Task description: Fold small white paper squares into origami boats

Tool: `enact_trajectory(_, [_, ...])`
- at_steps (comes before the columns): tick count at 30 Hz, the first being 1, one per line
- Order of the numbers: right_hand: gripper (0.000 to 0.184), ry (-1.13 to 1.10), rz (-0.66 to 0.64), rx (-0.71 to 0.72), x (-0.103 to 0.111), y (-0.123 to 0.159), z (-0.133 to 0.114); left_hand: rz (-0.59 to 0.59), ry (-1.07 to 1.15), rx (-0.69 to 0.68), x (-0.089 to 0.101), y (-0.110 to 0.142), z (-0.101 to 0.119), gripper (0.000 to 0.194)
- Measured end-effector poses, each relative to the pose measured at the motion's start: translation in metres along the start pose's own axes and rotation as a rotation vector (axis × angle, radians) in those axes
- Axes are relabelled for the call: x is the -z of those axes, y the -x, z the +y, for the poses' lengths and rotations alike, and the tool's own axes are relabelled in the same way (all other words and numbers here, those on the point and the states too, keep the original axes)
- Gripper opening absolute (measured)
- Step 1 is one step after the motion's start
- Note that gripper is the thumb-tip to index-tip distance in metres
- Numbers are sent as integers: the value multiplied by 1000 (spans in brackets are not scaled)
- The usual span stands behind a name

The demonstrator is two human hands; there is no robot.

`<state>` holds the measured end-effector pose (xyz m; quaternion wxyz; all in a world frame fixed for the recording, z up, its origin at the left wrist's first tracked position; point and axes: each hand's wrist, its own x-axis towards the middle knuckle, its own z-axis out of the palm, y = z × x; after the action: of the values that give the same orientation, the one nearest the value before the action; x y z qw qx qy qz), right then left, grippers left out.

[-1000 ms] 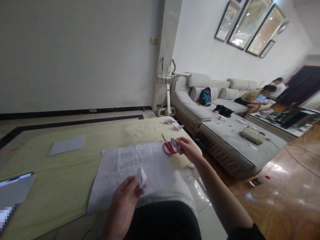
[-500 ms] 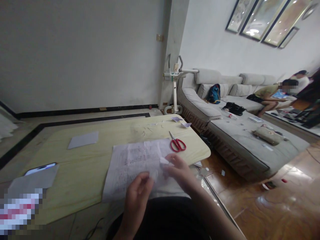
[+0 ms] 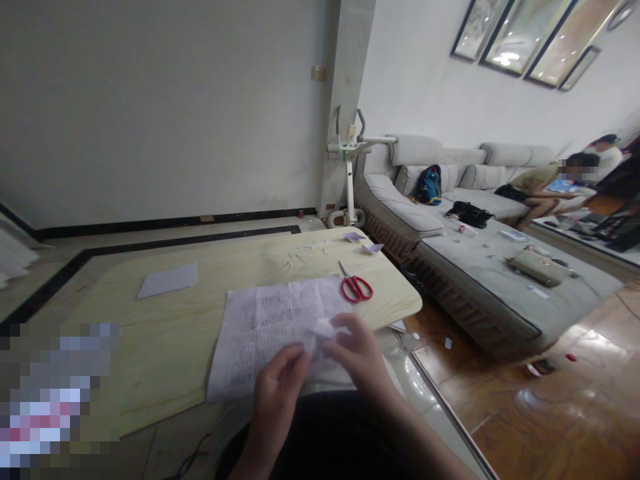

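Observation:
My left hand (image 3: pixel 283 373) is closed on a small folded white paper (image 3: pixel 309 343), blurred by motion. Close beside it, my right hand (image 3: pixel 357 350) pinches another folded paper (image 3: pixel 323 327). The two papers meet or overlap; I cannot tell whether they are joined. Both hands are over the near right part of a large printed sheet (image 3: pixel 265 333) with fold creases. Red-handled scissors (image 3: pixel 357 288) lie just beyond my right hand, blades pointing away. Two more folded papers (image 3: pixel 353 237) sit at the table's far right corner.
The pale yellow table (image 3: pixel 200 347) carries white paper (image 3: pixel 168 280) on the left and thin paper strips (image 3: pixel 300 257) near the far edge. A grey sofa (image 3: pixel 495 287) stands to the right, with bags on it. Two people (image 3: pixel 537 183) are at its far end.
My right hand has come back from beside the scissors with its folded paper and met my left hand above the printed sheet. The view has turned slightly left.

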<state>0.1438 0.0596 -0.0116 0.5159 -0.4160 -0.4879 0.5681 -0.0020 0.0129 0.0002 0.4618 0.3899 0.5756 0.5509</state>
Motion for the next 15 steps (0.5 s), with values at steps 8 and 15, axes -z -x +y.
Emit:
enact_trajectory(8, [31, 96, -2, 46, 0, 6, 2, -48, -56, -18, 2, -4, 0, 18])
enact_trajectory(15, [25, 104, 28, 71, 2, 8, 2, -40, -47, -81, 2, -2, 1, 18])
